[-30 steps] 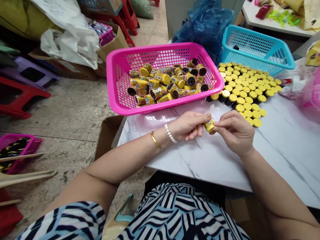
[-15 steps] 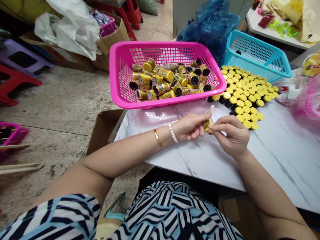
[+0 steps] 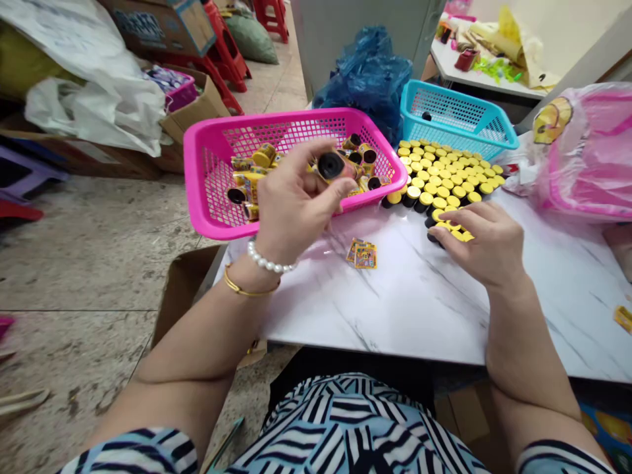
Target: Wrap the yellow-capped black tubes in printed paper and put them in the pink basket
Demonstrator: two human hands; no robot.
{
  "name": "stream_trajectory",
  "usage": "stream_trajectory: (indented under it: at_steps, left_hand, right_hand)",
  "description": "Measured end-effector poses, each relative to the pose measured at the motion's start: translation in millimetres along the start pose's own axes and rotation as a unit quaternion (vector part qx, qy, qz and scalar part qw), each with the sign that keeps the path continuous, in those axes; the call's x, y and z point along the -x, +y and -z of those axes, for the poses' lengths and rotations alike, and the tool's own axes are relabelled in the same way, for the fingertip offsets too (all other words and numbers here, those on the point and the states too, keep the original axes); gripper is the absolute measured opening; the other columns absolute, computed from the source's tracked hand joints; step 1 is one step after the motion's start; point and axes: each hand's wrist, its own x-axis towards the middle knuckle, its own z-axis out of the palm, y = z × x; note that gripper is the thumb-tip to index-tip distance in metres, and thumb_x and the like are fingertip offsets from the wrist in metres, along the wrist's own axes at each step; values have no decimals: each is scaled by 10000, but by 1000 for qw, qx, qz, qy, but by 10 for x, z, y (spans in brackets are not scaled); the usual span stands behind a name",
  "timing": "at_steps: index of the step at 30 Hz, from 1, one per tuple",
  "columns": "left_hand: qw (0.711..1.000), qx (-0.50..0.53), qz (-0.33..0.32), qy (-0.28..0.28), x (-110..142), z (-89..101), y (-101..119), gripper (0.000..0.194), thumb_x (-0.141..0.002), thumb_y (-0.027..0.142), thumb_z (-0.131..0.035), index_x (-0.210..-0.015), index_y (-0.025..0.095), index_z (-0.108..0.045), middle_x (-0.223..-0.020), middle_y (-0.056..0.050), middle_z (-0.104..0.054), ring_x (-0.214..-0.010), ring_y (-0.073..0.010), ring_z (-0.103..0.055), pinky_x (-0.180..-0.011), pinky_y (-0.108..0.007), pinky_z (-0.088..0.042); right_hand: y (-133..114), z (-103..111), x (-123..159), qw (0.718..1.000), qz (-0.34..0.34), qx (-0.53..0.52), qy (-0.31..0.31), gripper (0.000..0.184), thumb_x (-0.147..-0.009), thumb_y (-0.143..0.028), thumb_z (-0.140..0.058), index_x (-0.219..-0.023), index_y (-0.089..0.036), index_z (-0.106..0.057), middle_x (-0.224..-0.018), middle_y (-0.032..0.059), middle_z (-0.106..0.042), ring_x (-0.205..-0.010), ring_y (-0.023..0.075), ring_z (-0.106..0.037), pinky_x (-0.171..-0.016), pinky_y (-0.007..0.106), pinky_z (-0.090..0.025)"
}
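Note:
My left hand (image 3: pixel 293 197), with a pearl bracelet and a gold bangle at the wrist, is over the front of the pink basket (image 3: pixel 212 227). Its thumb and fingers are closed around a small labelled tub (image 3: pixel 330 165), whose round black end faces me. Several like tubs in yellow printed wrap lie heaped in the basket. My right hand (image 3: pixel 486 240) reaches the near edge of a group of black tubs with yellow lids (image 3: pixel 439 181). Its thumb and fingers are apart over the front lids. Small printed yellow labels (image 3: pixel 365 255) lie on the table between my hands.
The blue basket (image 3: pixel 459 118) stands behind the lidded tubs, beside a blue plastic bag (image 3: pixel 365 72). A pink plastic bag (image 3: pixel 582 158) is on the right of the marble-patterned table (image 3: pixel 395 316). An open cardboard box (image 3: pixel 182 289) stands by the table's left edge.
My hands were together at a small yellow piece and have parted. The left moved up to the basket and has a tub; the right moved to the lidded tubs. Labels now show on the table.

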Motion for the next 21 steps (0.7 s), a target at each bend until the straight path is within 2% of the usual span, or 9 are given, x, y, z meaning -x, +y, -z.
stream_trajectory:
  at_steps: [2,4,6,8,10,12,17,21]
  left_hand:
    - [996,-68,-41,31,-65,94,-26,590,-888,388,-842,-1363,148,-590,-558,103,-636,-471,-81,-531,-522,-209,-451]
    - [989,-124,-75,15,-28,123,-30,447,-894,360,-826,-1260,163,-660,-596,84,-662,-524,-92,-564,-585,-226,-481]
    - [977,-171,-110,-69,74,75,-31,218,-903,318,-800,-1058,179,-735,-625,59,-679,-554,-100,-596,-625,-241,-493]
    - [945,-231,-118,-197,181,-34,-76,92,-887,252,-790,-923,172,-760,-689,23,-710,-605,-116,-637,-653,-257,-496]
    - [899,-306,-98,-299,253,-162,-181,39,-849,185,-788,-876,159,-777,-794,-27,-743,-694,-151,-681,-664,-274,-490]
    - [863,-353,-77,-353,282,-267,-313,28,-841,153,-762,-851,149,-788,-877,-65,-752,-765,-180,-698,-674,-288,-483]
    - [845,-362,-90,-382,285,-353,-472,129,-871,124,-674,-783,134,-768,-840,-79,-738,-757,-194,-672,-709,-313,-482]
    - [833,-377,-102,-392,288,-360,-471,146,-893,138,-636,-821,116,-761,-853,-103,-734,-792,-218,-677,-765,-332,-505]
  right_hand:
    - [93,52,7,993,-21,101,-59,295,-932,-487,-721,-1020,-219,-810,-974,118,-755,-969,302,-648,-751,399,-492]
    - [151,36,9,978,-25,160,-131,269,-919,-428,-719,-1046,-206,-802,-978,134,-736,-981,318,-608,-706,377,-426]
    - [182,-16,0,962,-14,190,-194,245,-906,-330,-704,-1092,-193,-787,-995,144,-728,-977,314,-580,-684,361,-367]
    - [192,-68,-14,951,-9,213,-223,249,-904,-271,-678,-1121,-181,-759,-1019,148,-723,-981,305,-569,-669,355,-323]
    - [193,-101,-24,947,-12,232,-224,226,-915,-288,-665,-1100,-174,-728,-1024,144,-717,-994,300,-571,-657,354,-299]
    - [188,-122,-27,947,-13,236,-219,221,-925,-360,-668,-1047,-179,-702,-1020,142,-714,-999,303,-574,-657,358,-296]
    - [147,-203,-7,957,-13,213,-199,330,-900,-494,-723,-993,-181,-681,-1022,147,-717,-987,300,-578,-684,365,-312]
    - [179,-279,6,963,8,214,-163,349,-858,-426,-780,-1057,-151,-698,-985,136,-711,-934,283,-578,-722,364,-346]
